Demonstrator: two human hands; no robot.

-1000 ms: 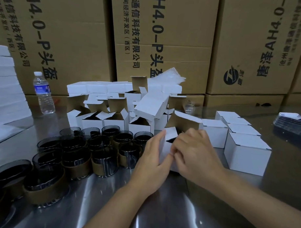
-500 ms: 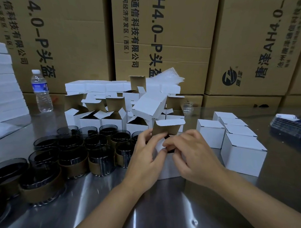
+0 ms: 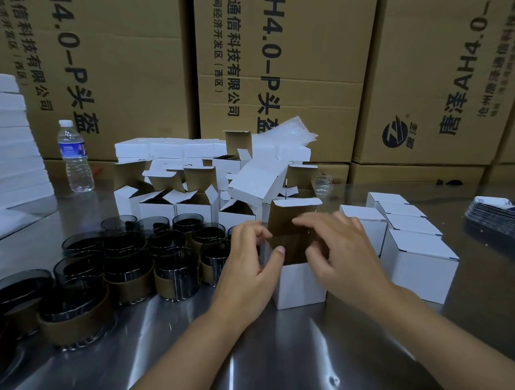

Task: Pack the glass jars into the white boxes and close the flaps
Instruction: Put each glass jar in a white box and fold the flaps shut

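A white box (image 3: 301,284) stands on the steel table in front of me, its brown-lined lid flap (image 3: 287,222) upright. My left hand (image 3: 247,273) grips the box's left top corner, thumb on the front edge and fingers curled at the side. My right hand (image 3: 344,256) hovers at the right side, fingers stretched across the lid flap, thumb at the right side flap. The box's inside is dark and its contents are hidden. Several dark glass jars (image 3: 172,267) with brown paper bands stand close together on the left.
Open empty white boxes (image 3: 191,204) crowd the back; closed white boxes (image 3: 417,270) line up on the right. A water bottle (image 3: 75,156) and a white stack (image 3: 7,145) stand far left, a card stack (image 3: 498,215) far right. Big cartons (image 3: 283,79) wall the rear.
The box's lid flap has swung from tilted forward to upright. Both hands shifted from the front flaps to the box's left and right sides.
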